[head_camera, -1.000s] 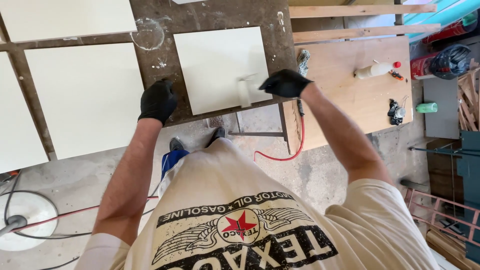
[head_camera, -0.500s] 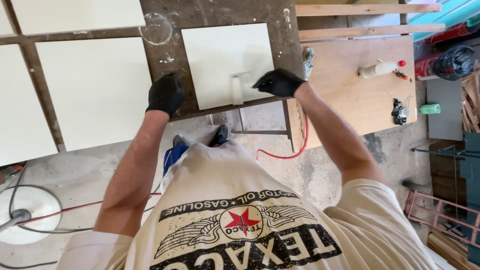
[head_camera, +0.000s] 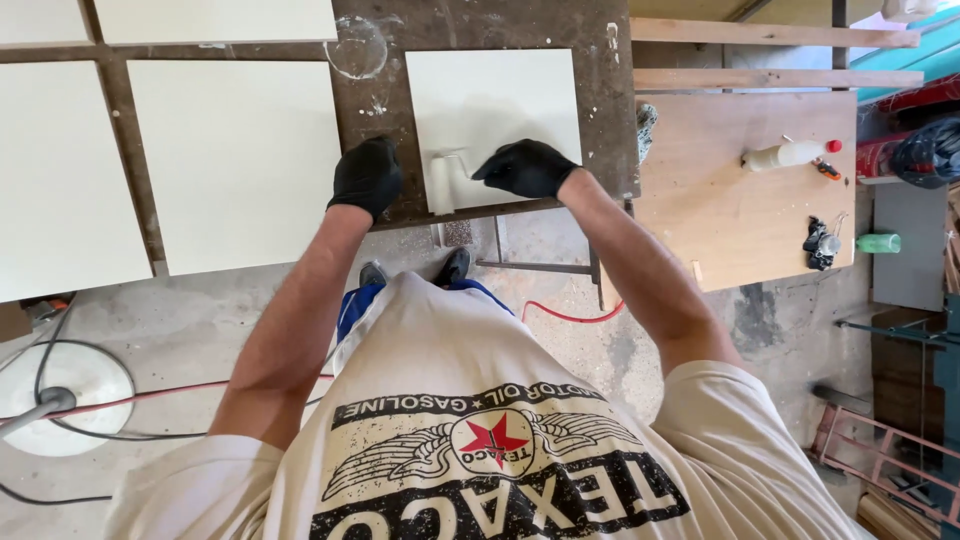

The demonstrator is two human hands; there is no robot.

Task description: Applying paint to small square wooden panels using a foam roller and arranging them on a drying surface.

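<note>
Workshop floor is rough grey concrete with cables trailing over it, and I'm looking down at a dark, paint-spattered workbench (head_camera: 480, 25) with a small cream square panel (head_camera: 495, 110) lying flat on it. Right hand (head_camera: 528, 167) in a black glove is clenched around the handle of a small paint roller (head_camera: 441, 182) — the pale foam sleeve sits on the near-left corner of that panel. Left hand (head_camera: 367, 177), also gloved, rests fingers curled on the bench edge just beside the roller, gripping nothing as far as I can tell. Looks to me like the coating step, working the near edge; the next stroke would call for a steady push toward the far side, keeping the sleeve flat. Bigger cream panels (head_camera: 235, 160) lie to the left, smooth and matte. Off to the right there's a bare plywood board (head_camera: 740, 210) with a white squeeze bottle (head_camera: 790, 153) on it.
</note>
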